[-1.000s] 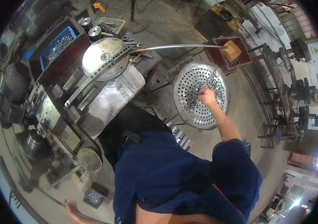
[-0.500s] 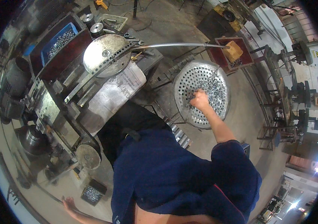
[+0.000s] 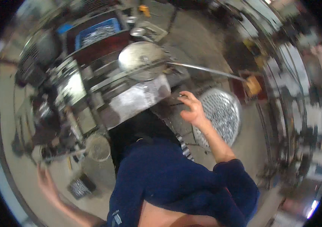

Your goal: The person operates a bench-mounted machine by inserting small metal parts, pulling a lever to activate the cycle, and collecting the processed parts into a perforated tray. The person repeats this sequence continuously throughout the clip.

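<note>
The right hand (image 3: pixel 192 108) is held open with fingers spread, empty, just left of the round perforated metal tray (image 3: pixel 221 113) on the floor and near the grey machine plate (image 3: pixel 136 100). The left hand (image 3: pixel 45 181) is seen open, blurred, beside a small dark box (image 3: pixel 80 186).

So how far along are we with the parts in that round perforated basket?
The perforated basket on the floor already holds small metal pieces. In hand: nothing I can make out; the right hand is open, in the air between the basket and the machine. The left hand is out to the side, open. The blue crate still holds parts.
</note>
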